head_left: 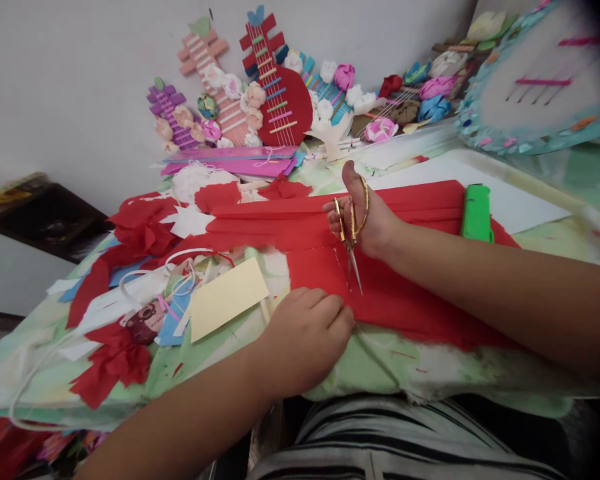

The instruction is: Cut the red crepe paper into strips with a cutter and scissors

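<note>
Gold-handled scissors (351, 241) hang from my right hand (375, 223), their loops around its fingers and the thumb raised. The silver blades point down and look nearly closed, just above a sheet of red crepe paper (410, 287). My left hand (307, 333) rests at the near left edge of that paper. Its fingers are curled together onto the edge, with the tips hidden beneath. A folded length of red paper lies behind, passing under my right forearm. To the left of my hands is a pale yellow card (230, 300).
A green box-shaped object (477, 213) stands on the red paper at right. Red scraps (115, 363), white cord and blue pieces clutter the left side. Paper-flower instruments, including a red one (285, 110), lean along the wall. A round blue-rimmed piece (545, 87) stands back right.
</note>
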A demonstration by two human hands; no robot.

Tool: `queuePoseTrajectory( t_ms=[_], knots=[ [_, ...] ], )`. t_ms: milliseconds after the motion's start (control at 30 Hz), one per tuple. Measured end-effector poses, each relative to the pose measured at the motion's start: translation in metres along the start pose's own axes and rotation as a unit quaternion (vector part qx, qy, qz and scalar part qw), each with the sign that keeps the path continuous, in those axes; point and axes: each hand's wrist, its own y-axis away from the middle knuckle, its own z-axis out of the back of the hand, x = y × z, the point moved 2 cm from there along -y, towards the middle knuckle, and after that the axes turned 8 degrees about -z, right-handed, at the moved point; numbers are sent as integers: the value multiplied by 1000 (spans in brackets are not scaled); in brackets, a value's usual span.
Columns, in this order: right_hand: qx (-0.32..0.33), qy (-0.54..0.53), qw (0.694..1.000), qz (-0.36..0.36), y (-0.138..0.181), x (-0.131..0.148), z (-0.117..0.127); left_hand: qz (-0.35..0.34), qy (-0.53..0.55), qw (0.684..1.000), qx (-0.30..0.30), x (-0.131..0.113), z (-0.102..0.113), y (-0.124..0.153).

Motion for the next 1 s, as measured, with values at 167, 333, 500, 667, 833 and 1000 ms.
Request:
queuePoseTrajectory(
  t_ms=[167,333,500,667,833,1000],
  knots=[
    [-9,23,999,-23,1,-3,2,1,-1,1000,-6,0,0,1],
    [-4,44,998,-52,4,-8,-1,1,3,1000,-5,0,1,0],
    [-31,62,996,-49,4,-8,-4,-5,2,1000,2,-1,-2,1],
    [-68,101,991,-46,6,-7,-2,-3,24,1000,-20,-2,1,1],
    [-77,142,983,-91,11,-7,-2,83,77,993,-43,7,6,-1],
    [-68,157,978,-115,12,-6,-3,166,85,982,3,23,-2,-2]
  ],
)
